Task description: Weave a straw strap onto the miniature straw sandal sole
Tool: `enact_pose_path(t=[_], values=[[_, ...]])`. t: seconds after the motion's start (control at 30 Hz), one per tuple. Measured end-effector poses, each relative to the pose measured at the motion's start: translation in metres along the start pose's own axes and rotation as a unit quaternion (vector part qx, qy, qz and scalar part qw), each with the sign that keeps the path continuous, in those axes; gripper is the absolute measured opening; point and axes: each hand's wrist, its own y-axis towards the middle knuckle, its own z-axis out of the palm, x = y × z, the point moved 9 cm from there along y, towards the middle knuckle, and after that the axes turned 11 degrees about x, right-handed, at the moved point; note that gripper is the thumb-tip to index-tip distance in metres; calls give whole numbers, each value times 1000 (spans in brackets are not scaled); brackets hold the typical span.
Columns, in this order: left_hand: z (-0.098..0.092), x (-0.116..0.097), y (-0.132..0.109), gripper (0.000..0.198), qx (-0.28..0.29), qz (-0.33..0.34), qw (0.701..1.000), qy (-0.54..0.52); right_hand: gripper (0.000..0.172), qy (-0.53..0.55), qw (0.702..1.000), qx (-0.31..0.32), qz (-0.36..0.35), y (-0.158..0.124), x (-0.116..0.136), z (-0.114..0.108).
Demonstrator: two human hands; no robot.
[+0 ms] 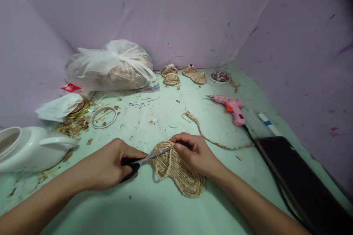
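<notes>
Pink glue gun (237,108) beyond right grip (196,152) pinching straw sandal (190,181); left grip (111,165) holding scissors (143,159).

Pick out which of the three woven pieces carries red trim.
The rear right piece: it has a red dot at its far end. The rear left piece shows white there; the front piece, at the right hand, shows no red.

Tied plastic bag (110,66) back left; white jug (30,152) on its side, left edge. White ring (102,127) lies flat between. Black slab (300,180) right, round dish (220,82) near back wall (187,18).
</notes>
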Motion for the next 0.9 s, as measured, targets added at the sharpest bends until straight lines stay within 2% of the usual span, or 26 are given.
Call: enact_pose_path(t=[0.07, 0.13, 0.23, 0.33, 0.5, 0.7, 0.77, 0.8, 0.83, 0.9], values=[[14, 9, 6, 27, 92, -34, 994, -50, 16, -30, 999, -7, -18, 0, 3, -1], [19, 18, 9, 26, 126, -50, 984, -113, 18, -60, 997, -14, -40, -1, 7, -2], [19, 32, 13, 21, 101, -59, 965, -236, 20, -85, 995, -17, -54, -2, 10, -2], [26, 47, 13, 22, 80, -82, 933, -341, 18, -76, 996, -17, -37, -2, 6, -2], [51, 58, 10, 18, 85, -98, 858, -497, 18, -57, 998, -25, -21, -3, 0, -1], [82, 60, 7, 18, 98, -112, 771, -619, 17, -70, 996, -49, -17, -4, 2, -3], [87, 58, 7, 23, 90, -112, 765, -627, 16, -76, 995, -55, -16, -5, 2, -4], [88, 57, 7, 24, 83, -108, 772, -621, 16, -80, 995, -59, -15, -5, 2, -4], [86, 55, 7, 23, 72, -102, 786, -606, 16, -84, 994, -64, -14, -5, 2, -4], [78, 50, 6, 21, 43, -89, 835, -542, 16, -89, 993, -71, -7, -5, -1, -4]])
